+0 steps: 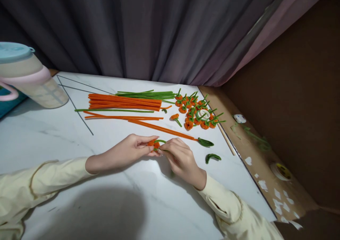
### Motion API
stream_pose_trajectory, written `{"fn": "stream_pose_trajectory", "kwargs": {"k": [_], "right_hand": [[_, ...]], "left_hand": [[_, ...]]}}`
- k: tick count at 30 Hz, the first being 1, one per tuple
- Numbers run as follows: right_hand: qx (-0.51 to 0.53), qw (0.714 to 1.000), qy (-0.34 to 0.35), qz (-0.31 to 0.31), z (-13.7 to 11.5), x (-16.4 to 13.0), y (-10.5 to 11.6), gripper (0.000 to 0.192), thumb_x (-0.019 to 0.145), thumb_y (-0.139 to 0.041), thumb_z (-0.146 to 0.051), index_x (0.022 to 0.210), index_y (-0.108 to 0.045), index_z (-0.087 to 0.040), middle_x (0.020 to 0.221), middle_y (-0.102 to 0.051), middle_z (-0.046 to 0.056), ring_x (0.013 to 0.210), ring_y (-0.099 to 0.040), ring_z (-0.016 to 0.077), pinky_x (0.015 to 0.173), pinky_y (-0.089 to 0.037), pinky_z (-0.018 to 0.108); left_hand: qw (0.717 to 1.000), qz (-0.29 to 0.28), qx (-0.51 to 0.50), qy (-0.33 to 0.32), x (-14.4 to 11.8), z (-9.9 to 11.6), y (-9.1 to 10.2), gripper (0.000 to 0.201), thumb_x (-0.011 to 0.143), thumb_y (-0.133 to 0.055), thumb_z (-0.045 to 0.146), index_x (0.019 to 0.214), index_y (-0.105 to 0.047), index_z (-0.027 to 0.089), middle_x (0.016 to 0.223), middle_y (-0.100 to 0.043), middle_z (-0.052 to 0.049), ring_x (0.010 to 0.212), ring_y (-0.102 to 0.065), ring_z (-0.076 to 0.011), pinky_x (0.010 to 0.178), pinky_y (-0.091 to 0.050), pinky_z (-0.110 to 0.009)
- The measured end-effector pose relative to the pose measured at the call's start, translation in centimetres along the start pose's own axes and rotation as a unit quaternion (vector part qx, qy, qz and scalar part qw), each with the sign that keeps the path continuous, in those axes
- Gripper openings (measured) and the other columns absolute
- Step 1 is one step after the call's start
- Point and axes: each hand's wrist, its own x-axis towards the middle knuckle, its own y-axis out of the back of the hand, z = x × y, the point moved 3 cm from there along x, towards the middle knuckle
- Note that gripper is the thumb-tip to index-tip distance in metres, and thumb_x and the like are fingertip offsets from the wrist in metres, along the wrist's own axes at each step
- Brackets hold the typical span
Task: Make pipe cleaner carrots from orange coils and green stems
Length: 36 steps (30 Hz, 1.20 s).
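Pipe-cleaner flower (153, 143), small and orange, sits pinched between left hand (130, 150) and right hand (182, 159) grips; its green stem (160, 141) could slip free and unwind if either pinch loosens

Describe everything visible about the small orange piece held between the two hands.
The small orange pipe-cleaner coil is fuzzy, wound into a tight round bud, with a thin green pipe-cleaner stem curving out of it to the right. It sits just above the white marble-look tabletop, pinched by the left hand from the left, while the right hand fingers meet it from the right. Its underside is hidden.
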Motion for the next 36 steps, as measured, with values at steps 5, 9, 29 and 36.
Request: {"fn": "stream_pose_trajectory", "kwargs": {"k": [5, 9, 29, 36], "right_hand": [[-0.079, 0.995, 0.061, -0.003, -0.8, 0.4, 0.2, 0.018, 0.087, -0.041, -0.002, 0.086, -0.055, -0.015, 0.072, -0.06, 0.004, 0.087, -0.054, 0.0193, 0.088, -0.038, 0.043], [-0.094, 0.992, 0.076, -0.024, -1.1, 0.6, 0.0, 0.02, 0.089, -0.038, -0.004, 0.084, -0.055, -0.014, 0.077, -0.06, 0.008, 0.086, -0.052, 0.0204, 0.078, -0.042, 0.036], [-0.072, 0.997, -0.006, -0.041, -0.4, 0.2, -1.0, 0.02, 0.09, -0.034, -0.007, 0.089, -0.052, -0.016, 0.082, -0.058, 0.008, 0.073, -0.053, 0.0179, 0.064, -0.046, 0.029], [0.123, 0.979, -0.163, -0.005, 1.4, 0.5, 0.6, 0.026, 0.085, -0.051, -0.009, 0.108, -0.046, -0.02, 0.09, -0.062, 0.004, 0.077, -0.061, 0.0147, 0.07, -0.052, 0.028]], "left_hand": [[0.996, -0.067, 0.052, -0.005, 0.1, -0.1, -0.6, 0.032, 0.083, -0.049, 0.024, 0.11, -0.066, 0.02, 0.09, -0.068, 0.001, 0.083, -0.06, -0.0148, 0.073, -0.045, -0.02], [0.992, -0.084, 0.098, -0.008, 0.0, 0.2, -0.8, 0.025, 0.081, -0.046, 0.023, 0.092, -0.067, 0.014, 0.078, -0.064, 0.0, 0.073, -0.056, -0.0136, 0.065, -0.041, -0.019], [0.998, -0.036, 0.041, 0.018, 0.3, -1.5, -0.6, 0.027, 0.08, -0.053, 0.025, 0.1, -0.067, 0.015, 0.077, -0.07, 0.001, 0.078, -0.065, -0.0156, 0.072, -0.049, -0.022], [0.997, -0.029, -0.062, 0.023, 0.5, -2.3, -0.6, 0.041, 0.086, -0.052, 0.027, 0.125, -0.055, 0.016, 0.09, -0.073, -0.004, 0.09, -0.068, -0.0166, 0.086, -0.051, -0.027]]}}
